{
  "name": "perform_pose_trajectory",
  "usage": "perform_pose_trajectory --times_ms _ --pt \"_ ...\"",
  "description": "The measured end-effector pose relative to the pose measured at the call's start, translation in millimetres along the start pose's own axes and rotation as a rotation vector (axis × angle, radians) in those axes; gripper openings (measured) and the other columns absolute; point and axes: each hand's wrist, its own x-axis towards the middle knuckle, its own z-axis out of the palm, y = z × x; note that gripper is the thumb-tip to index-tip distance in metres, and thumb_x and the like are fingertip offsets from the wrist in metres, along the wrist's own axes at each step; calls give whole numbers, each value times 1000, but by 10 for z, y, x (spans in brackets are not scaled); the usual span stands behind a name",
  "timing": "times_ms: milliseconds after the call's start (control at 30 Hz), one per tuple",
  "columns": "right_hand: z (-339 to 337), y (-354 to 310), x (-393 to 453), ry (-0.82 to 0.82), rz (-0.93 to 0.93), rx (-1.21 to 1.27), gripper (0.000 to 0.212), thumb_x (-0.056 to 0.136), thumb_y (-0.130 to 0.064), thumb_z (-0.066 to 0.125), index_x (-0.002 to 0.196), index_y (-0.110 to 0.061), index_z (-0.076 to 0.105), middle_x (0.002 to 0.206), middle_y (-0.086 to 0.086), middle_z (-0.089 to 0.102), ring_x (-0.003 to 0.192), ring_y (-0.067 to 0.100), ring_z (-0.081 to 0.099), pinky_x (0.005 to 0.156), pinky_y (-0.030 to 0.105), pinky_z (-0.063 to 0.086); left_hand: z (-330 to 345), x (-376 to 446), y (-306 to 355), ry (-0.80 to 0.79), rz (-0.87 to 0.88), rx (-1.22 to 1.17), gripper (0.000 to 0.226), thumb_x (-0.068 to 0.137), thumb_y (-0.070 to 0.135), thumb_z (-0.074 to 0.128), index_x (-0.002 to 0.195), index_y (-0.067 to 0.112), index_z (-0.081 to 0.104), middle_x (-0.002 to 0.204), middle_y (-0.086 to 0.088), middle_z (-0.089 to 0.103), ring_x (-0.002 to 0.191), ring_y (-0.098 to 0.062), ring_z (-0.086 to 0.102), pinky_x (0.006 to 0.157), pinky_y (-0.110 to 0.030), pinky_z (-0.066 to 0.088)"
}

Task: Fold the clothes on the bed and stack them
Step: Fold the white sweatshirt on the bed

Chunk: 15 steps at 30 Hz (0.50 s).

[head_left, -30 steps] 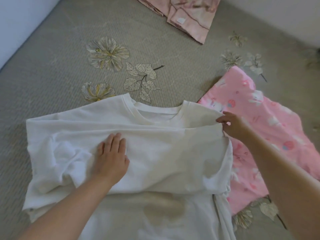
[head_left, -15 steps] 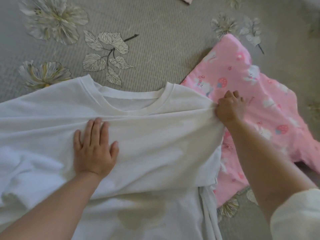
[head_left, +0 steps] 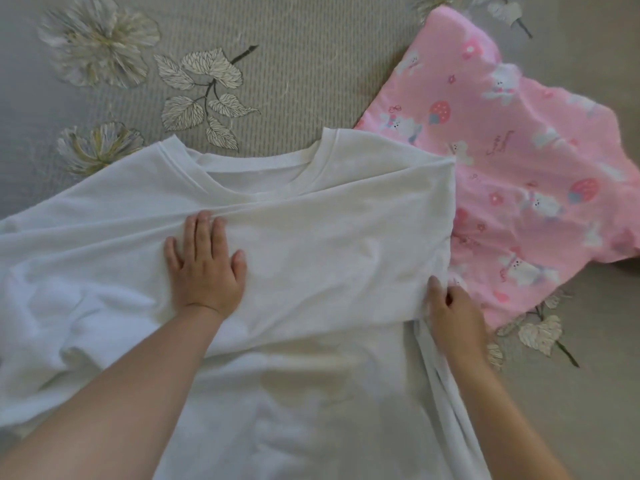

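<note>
A white T-shirt lies spread across the bed with its collar toward the far side and one sleeve folded across the chest. My left hand presses flat on the folded sleeve, fingers straight. At the shirt's right side seam, my right hand holds the lower corner of the folded part, fingers curled at the fabric's edge. A pink garment printed with bunnies and strawberries lies to the right, partly under the shirt.
The bed cover is grey-beige with embroidered flowers and leaves. Bare cover shows beyond the collar and at the near right of the pink garment.
My right hand has slid down from the shirt's upper right shoulder to the lower right corner of the fold. The left hand stayed pressed on the sleeve. The view moved closer.
</note>
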Motion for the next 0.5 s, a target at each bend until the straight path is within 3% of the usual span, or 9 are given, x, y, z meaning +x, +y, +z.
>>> perform_pose_trajectory --times_ms 100,167,267,333,433,500 --pt "135 72 -138 44 21 -15 44 97 -31 35 56 -14 33 54 0 40 68 25 44 84 37 27 5 -22 -12 -36 -14 14 74 82 45 12 141 2 29 151 -17 19 141 -28 13 111 -45 4" --pt "155 167 -59 140 11 -9 43 98 -29 34 60 -8 36 59 4 45 70 27 44 88 39 27 -12 -68 -44 -71 -6 -30 63 91 39 25 142 2 24 153 -16 13 142 -27 9 112 -43 3" --pt "161 331 26 219 85 -77 32 97 -26 36 93 0 54 91 22 58 93 36 52 94 42 25 -133 -277 -175 -70 52 -76 56 93 28 36 140 0 28 151 -18 19 141 -30 14 111 -44 9" --pt "162 330 11 246 101 -131 31 93 -22 41 110 2 51 113 26 55 109 38 46 97 45 24 -270 -477 -318 -23 64 -57 57 89 28 33 137 -2 34 148 -19 27 139 -30 21 110 -45 13" --pt "182 197 -127 301 -21 -130 39 88 -14 44 125 1 43 132 25 43 123 39 35 102 51 19 -445 -763 -590 71 -75 -54 56 87 23 31 135 -4 37 145 -22 32 138 -33 23 109 -46 13" --pt "246 50 -350 316 -239 -126 43 85 -12 46 126 2 45 138 25 40 128 40 34 105 53 15 -509 -910 -807 129 -292 -68 49 93 16 39 136 -6 33 144 -26 30 135 -38 24 108 -47 16"
